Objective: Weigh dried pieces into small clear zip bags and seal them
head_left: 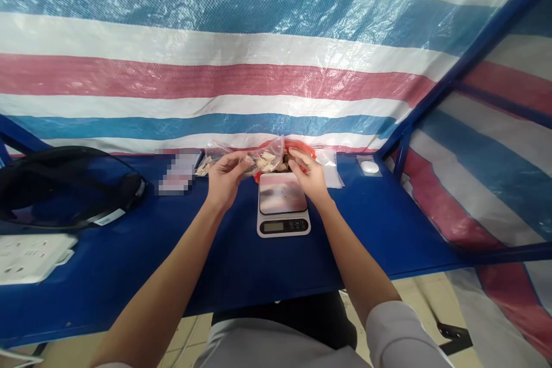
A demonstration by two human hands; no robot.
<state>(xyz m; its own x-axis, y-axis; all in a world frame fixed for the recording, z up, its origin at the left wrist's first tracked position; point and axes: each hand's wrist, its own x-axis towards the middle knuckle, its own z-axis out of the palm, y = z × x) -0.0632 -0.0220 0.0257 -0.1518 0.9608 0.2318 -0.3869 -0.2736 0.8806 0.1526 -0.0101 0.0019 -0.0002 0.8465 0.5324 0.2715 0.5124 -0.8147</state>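
Observation:
Behind the scale, my left hand (226,175) pinches the side of a clear plastic bag (278,150) holding several pale, beige, chip-like pieces (266,160). My right hand (309,172) is at the other side of that bag, over a red plastic bag (305,146). Its thumb and fingers curl toward brownish pieces, and what they grip is hidden. Directly in front of the hands sits a white kitchen scale (283,225) with a shiny square plate; nothing rests on it. Another clear bag with similar pieces (203,167) lies left of my left hand.
Flat clear bags (332,169) lie right of my right hand. Farther right is a small bag with a round white item (369,167). On the left are a black headband-like device (116,207), a white power strip (34,256) and a blurred-out item (176,172). Striped sheeting (215,80) rises behind the blue table (362,236).

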